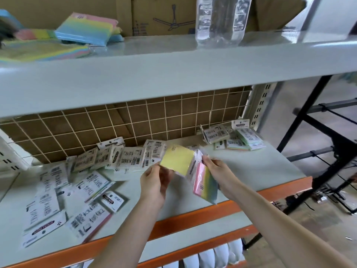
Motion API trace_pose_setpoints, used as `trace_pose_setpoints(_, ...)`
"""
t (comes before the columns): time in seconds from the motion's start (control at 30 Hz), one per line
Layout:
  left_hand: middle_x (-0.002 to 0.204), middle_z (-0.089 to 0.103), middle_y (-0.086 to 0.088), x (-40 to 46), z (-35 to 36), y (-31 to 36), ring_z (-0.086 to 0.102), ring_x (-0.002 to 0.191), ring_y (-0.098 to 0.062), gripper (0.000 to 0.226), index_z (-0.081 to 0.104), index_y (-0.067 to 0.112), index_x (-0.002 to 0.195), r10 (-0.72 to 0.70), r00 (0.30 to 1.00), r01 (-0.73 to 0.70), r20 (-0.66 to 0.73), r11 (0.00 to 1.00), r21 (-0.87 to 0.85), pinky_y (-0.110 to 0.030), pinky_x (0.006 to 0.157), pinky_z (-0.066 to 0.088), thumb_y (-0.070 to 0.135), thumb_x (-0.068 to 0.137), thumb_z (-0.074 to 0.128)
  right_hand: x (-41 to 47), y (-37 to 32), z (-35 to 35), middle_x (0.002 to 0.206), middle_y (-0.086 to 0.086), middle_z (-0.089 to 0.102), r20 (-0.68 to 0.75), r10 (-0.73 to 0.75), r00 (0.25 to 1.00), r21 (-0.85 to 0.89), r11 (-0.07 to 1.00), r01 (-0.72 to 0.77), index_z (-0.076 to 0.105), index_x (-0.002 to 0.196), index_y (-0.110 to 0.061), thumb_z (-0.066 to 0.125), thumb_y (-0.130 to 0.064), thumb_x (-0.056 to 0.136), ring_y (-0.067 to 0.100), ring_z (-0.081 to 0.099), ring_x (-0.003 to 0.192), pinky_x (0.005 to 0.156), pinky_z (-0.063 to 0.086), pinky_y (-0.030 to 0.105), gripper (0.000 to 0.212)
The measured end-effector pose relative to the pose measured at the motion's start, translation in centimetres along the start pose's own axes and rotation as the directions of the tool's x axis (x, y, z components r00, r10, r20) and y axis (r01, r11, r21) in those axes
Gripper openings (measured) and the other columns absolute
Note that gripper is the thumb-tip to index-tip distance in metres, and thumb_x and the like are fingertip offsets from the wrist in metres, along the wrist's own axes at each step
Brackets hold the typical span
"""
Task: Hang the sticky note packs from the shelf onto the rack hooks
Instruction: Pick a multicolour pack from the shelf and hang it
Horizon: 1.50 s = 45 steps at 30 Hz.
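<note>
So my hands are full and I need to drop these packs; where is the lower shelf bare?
Bare: the strip by the orange edge under the hands, out to the right corner below the right pile. Crowded: the left half, covered in loose packs, and the row along the grid.

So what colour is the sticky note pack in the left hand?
Pale yellow pack, held by the left hand; head view.

On the shelf point(241, 171), loose packs point(85, 188) lie at its left, a small heap point(239, 138) at its back right, the wire grid point(135, 120) behind it.
</note>
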State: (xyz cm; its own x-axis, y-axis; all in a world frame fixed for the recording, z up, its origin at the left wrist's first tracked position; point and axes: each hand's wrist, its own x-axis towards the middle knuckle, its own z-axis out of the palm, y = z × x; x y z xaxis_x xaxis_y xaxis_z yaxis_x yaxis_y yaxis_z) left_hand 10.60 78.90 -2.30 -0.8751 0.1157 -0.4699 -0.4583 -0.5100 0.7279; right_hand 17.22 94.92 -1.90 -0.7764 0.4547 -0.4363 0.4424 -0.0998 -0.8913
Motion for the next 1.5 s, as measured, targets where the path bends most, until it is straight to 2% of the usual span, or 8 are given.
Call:
trace_pose_setpoints(0.13, 0.057, 0.059, -0.007, -0.7, 1.8, -0.7, 0.057, 0.046, -0.012, 0.017, 0.058, 0.004, 0.081, -0.050, 0.996, 0.057, 0.076, 0.994, -0.095, -0.017, 0.047, 0.051, 0.003, 0.095, 0.049, -1.1, -0.3, -1.0, 0.082, 0.004, 0.064, 0.133, 0.059, 0.989, 0.164, 0.983, -0.080, 0.060, 0.096, -0.020, 0.057, -0.047, 0.091, 0.022, 0.062, 0.078, 0.089, 0.050, 0.043, 0.028)
trace_pose_setpoints(0.47, 0.069, 0.065, -0.011, -3.9, 6.3, -3.8, 0.065, 0.060, -0.016, 0.037, 0.067, 0.003, 0.068, -0.064, 0.945, 0.086, 0.322, 0.995, -0.056, -0.023, 0.057, 0.057, 0.002, 0.094, 0.041, -3.0, -3.1, -9.0, 0.058, -0.005, 0.060, 0.106, -0.144, 0.984, 0.216, 0.969, 0.119, 0.063, 0.076, -0.021, 0.064, -0.042, 0.086, 0.010, 0.058, 0.059, 0.072, 0.039, 0.031, 0.023)
trace_pose_setpoints(0.6, 0.075, 0.066, -0.009, -6.1, 9.2, -6.2, 0.064, 0.063, -0.016, 0.025, 0.061, 0.005, 0.099, -0.176, 0.885, 0.194, 0.431, 0.981, 0.001, -0.024, 0.055, 0.055, 0.024, 0.098, 0.046, -4.4, -4.2, -13.6, 0.057, -0.010, 0.063, 0.147, -0.172, 0.974, 0.199, 0.970, 0.141, 0.074, 0.066, -0.034, 0.069, -0.040, 0.079, 0.006, 0.059, 0.051, 0.062, 0.048, 0.026, 0.015)
trace_pose_setpoints(0.83, 0.090, 0.065, -0.009, -10.3, 14.4, -12.0, 0.063, 0.082, -0.021, 0.052, 0.059, 0.009, 0.111, -0.149, 0.794, -0.204, 0.590, 0.848, 0.489, -0.034, 0.074, 0.055, 0.054, 0.085, 0.055, -6.5, -4.2, -22.9, 0.088, 0.007, 0.067, 0.183, -0.168, 0.969, 0.071, 0.985, 0.157, 0.073, 0.090, -0.024, 0.060, -0.030, 0.091, 0.017, 0.059, 0.075, 0.058, 0.046, 0.022, 0.014)
trace_pose_setpoints(0.93, 0.088, 0.050, -0.014, -13.1, 17.1, -14.3, 0.049, 0.081, -0.024, 0.052, 0.055, -0.001, 0.105, -0.221, 0.693, -0.292, 0.686, 0.784, 0.548, -0.032, 0.068, 0.047, 0.045, 0.082, 0.061, -8.0, -3.7, -27.1, 0.081, 0.018, 0.066, 0.201, -0.232, 0.952, -0.067, 0.966, 0.250, 0.076, 0.077, -0.028, 0.064, -0.031, 0.089, 0.010, 0.057, 0.066, 0.055, 0.043, 0.016, 0.017)
trace_pose_setpoints(1.03, 0.087, 0.058, -0.013, -15.6, 20.0, -16.2, 0.054, 0.079, -0.023, 0.040, 0.059, 0.001, 0.107, -0.311, 0.592, -0.331, 0.743, 0.747, 0.577, -0.024, 0.064, 0.046, 0.033, 0.083, 0.060, -9.7, -3.1, -31.8, 0.060, 0.000, 0.063, 0.209, -0.285, 0.936, -0.140, 0.938, 0.317, 0.074, 0.073, -0.031, 0.066, -0.043, 0.084, 0.005, 0.056, 0.055, 0.049, 0.041, 0.013, 0.019)
trace_pose_setpoints(1.27, 0.080, 0.072, 0.004, -20.7, 27.9, -20.6, 0.067, 0.069, -0.012, 0.012, 0.065, 0.022, 0.098, -0.241, 0.542, -0.409, 0.805, 0.761, 0.504, -0.022, 0.056, 0.050, 0.019, 0.086, 0.064, -12.5, -1.5, -42.2, 0.072, -0.001, 0.073, -0.077, -0.355, 0.932, -0.200, 0.921, 0.334, 0.071, 0.085, -0.025, 0.056, -0.061, 0.081, 0.013, 0.065, 0.059, 0.056, 0.048, 0.023, 0.039)
trace_pose_setpoints(1.5, 0.092, 0.068, 0.018, -23.1, 34.1, -24.7, 0.067, 0.078, 0.002, 0.021, 0.057, 0.053, 0.094, -0.037, 0.565, -0.625, 0.824, 0.632, 0.457, -0.014, 0.058, 0.049, 0.058, 0.076, 0.067, -12.7, 0.0, -49.4, 0.078, -0.004, 0.074, -0.368, -0.358, 0.858, -0.103, 0.933, 0.345, 0.073, 0.091, -0.017, 0.055, -0.050, 0.090, 0.011, 0.063, 0.068, 0.066, 0.045, 0.025, 0.038)
